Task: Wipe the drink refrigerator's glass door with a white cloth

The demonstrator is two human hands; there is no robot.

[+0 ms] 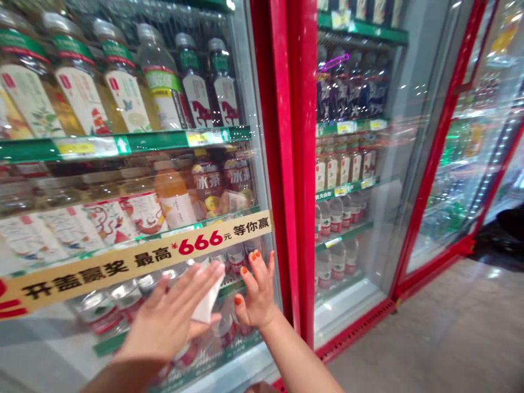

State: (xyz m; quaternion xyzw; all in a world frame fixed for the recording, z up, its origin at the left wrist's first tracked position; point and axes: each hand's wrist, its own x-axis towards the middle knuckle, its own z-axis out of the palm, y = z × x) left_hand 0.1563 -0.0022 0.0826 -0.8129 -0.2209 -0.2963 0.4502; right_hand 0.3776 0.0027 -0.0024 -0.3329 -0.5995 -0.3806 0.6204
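My left hand [174,314] reaches up over the glass door [53,349] of a drinks fridge, back towards me, fingers stretched and thumb below. Between palm and glass it holds a folded white tissue [208,300]. Just to the right, another person's smaller hand [258,289] with orange nails is spread open against the glass. Its forearm enters from the lower right. That hand differs in size and nails from mine, so I take it as not my own. My right hand cannot be made out. A beige strip [139,259] with printed characters crosses the door above both hands.
Behind the glass, juice bottles [82,101] and water bottles [102,314] stand on green-edged shelves. A red door frame [302,164] rises at the right. Beyond it are more glass-fronted fridges [347,218] and a grey floor [446,322]. A dark object [501,234] sits at the right edge.
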